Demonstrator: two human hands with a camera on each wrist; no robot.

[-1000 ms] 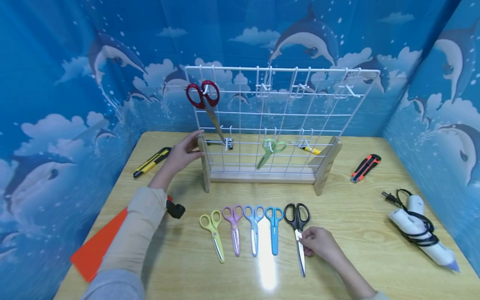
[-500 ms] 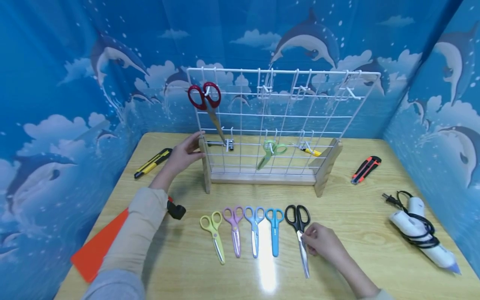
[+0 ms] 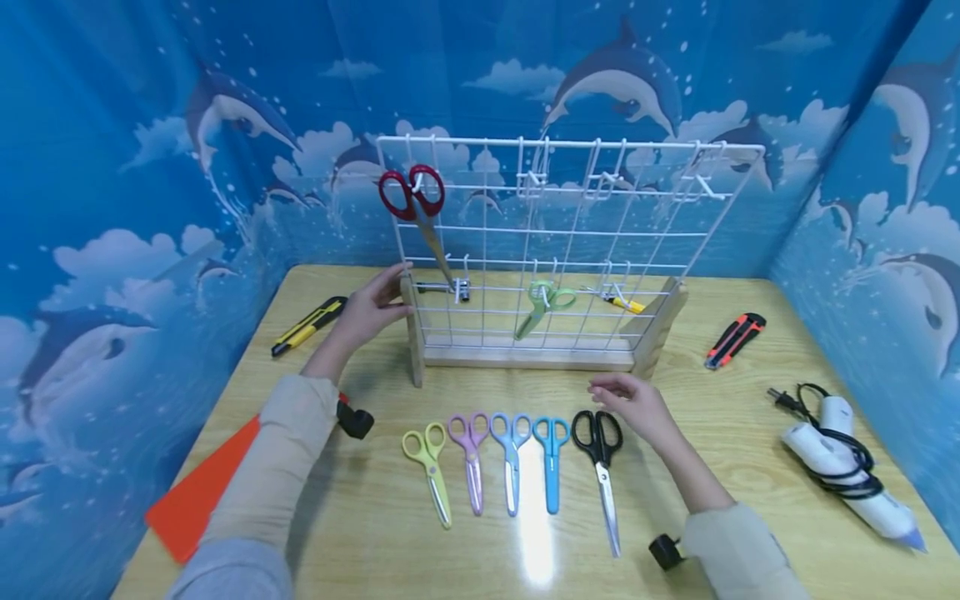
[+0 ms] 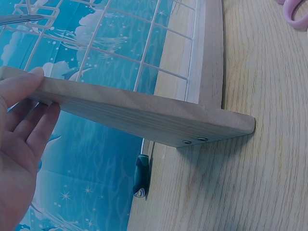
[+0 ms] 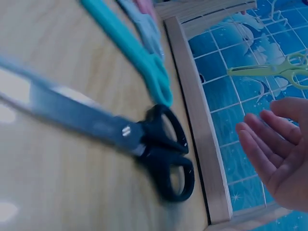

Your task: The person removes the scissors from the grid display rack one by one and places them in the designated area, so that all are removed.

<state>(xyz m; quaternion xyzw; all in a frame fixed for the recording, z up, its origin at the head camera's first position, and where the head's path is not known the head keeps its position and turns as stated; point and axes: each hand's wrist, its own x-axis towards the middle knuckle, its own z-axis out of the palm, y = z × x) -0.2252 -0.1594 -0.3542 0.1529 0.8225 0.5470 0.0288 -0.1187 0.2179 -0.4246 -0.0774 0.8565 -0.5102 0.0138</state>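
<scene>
The left hand grips the left wooden side post of a white wire-grid rack, thumb on its edge and fingers on its outer face. Over the table, just above the handles of the black-handled scissors, the right hand is raised with relaxed fingers and holds nothing. In the right wrist view those scissors lie flat, apart from the hand. To their left lie blue scissors, light-blue scissors, purple scissors and yellow-green scissors in a row.
Red-handled scissors and green scissors hang on the rack's hooks. A yellow box cutter and red sheet lie left. A red-black box cutter and a white corded tool lie right.
The right hand has left the black-handled scissors' blades and moved up toward the rack. Those scissors now point slightly more to the right. The left hand stays on the post.
</scene>
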